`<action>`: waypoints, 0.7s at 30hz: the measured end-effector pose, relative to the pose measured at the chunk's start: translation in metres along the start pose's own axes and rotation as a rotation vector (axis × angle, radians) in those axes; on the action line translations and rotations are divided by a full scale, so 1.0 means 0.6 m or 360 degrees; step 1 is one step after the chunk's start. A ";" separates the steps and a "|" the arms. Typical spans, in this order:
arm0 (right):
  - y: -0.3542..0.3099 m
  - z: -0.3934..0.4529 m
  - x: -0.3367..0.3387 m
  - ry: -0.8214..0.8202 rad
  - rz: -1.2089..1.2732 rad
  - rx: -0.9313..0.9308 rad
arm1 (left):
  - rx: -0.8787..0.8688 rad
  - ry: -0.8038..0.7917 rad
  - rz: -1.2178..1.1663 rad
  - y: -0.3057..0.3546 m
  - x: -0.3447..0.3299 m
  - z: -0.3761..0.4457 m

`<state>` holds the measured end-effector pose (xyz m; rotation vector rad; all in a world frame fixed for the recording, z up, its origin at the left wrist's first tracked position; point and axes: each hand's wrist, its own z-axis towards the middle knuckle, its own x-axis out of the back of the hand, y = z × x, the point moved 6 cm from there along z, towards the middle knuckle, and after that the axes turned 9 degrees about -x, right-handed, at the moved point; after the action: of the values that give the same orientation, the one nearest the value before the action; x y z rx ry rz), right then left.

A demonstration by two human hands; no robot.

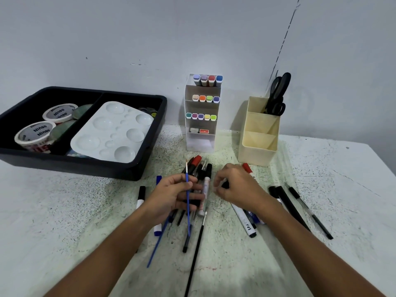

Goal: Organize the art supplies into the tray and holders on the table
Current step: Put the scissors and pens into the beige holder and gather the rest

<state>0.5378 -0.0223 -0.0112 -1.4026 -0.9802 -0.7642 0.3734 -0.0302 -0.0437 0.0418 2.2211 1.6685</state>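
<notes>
A bundle of pens and markers (201,181) is being held in the left hand (171,195), a thin blue brush (187,198) pinched on top, apparently gathered for the cream holder (258,142). The right hand (237,186), fingers curled, is closing on a black cap; its grip cannot be confirmed. Loose pens (300,209) are lying on the speckled surface (334,172); the black tray (147,163) is sitting by a pale wall.

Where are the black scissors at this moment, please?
In the head view, the black scissors stand handles-up in the rearmost compartment of the cream holder, at the back right, right of the white marker rack.
</notes>
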 end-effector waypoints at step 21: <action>-0.042 -0.048 -0.065 -0.0496 -0.0064 0.0756 | -0.0034 0.0203 0.0072 -0.015 0.052 -0.083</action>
<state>0.5018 -0.0570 -0.0327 -1.1004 -1.3341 -0.3096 0.3309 -0.0712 -0.0487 -0.0206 2.3110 1.7642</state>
